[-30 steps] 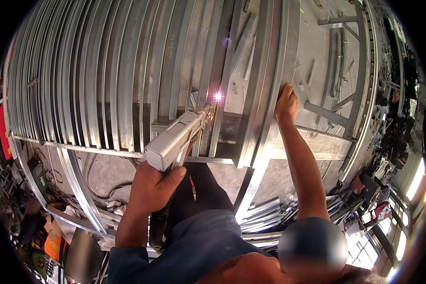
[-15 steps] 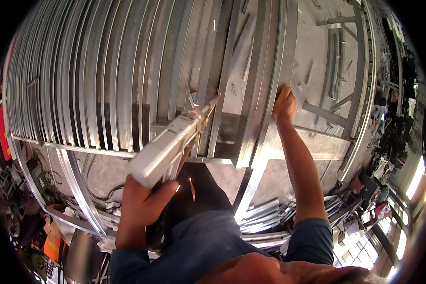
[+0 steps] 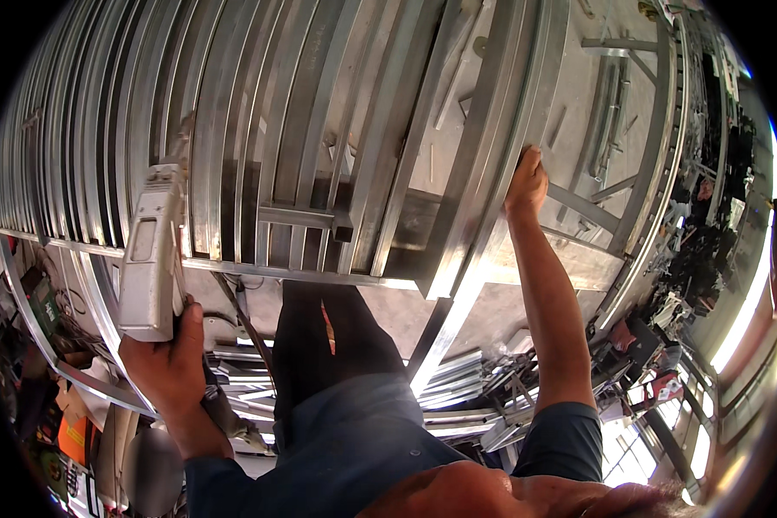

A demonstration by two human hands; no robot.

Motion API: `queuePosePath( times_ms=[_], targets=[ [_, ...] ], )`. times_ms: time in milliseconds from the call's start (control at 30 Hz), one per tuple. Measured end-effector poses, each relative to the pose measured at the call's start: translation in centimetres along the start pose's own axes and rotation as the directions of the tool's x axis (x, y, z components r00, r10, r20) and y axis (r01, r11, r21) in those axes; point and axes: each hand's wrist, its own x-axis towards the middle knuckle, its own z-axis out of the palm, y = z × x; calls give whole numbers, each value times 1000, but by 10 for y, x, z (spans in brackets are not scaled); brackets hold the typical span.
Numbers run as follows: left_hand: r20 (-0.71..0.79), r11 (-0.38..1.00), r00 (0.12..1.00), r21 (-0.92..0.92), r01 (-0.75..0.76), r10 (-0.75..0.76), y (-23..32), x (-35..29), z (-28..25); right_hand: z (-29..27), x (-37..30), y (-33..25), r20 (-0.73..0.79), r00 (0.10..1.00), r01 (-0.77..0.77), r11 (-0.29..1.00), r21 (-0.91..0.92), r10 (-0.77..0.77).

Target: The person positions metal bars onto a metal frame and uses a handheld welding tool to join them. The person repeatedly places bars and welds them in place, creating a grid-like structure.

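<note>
My left hand is wrapped round the grip of a boxy pale-grey welding gun. The gun's narrow nozzle points away from me over a row of long metal bars, and no sparks show at its tip. Further right, my right hand is closed on the edge of a wide steel bar lying lengthwise on the frame; its fingertips are partly hidden. Between the hands, a short square tube lies crosswise among the bars.
A metal front rail runs across near my body. On the right stands an angled frame with a brace. Loose metal offcuts lie on the floor beyond. Bundled metal strips and a cable lie low nearby.
My left hand has swung the welding gun left, away from the bars near the middle, uncovering the short square tube. Sparks seen before are gone. My right hand keeps its hold on the bar.
</note>
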Motion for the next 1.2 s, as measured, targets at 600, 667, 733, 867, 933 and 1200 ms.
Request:
queuePosePath(
  times_ms=[600, 667, 733, 867, 933, 1200],
  targets=[
    [-251, 798, 938, 602, -41, 238, -67, 41, 37, 4, 3, 4, -50, 999, 9, 999, 32, -8],
    [-242, 793, 940, 608, -48, 242, -65, 43, 43, 4, 3, 2, -48, 999, 5, 999, 43, -2],
    [-228, 794, 938, 603, -77, 263, -69, 43, 49, 3, -1, -2, -50, 999, -4, 998, 63, 8],
    [-195, 792, 951, 606, -76, 240, -71, 44, 60, 3, -3, -7, -58, 998, -21, 998, 55, 24],
    [-180, 796, 956, 600, -81, 233, -69, 46, 65, -2, -7, -15, -37, 998, -54, 997, 47, 56],
    [-177, 835, 952, 538, -120, 251, -79, 42, 74, 1, -3, -7, -44, 999, -19, 1000, 12, 20]
  ],
)
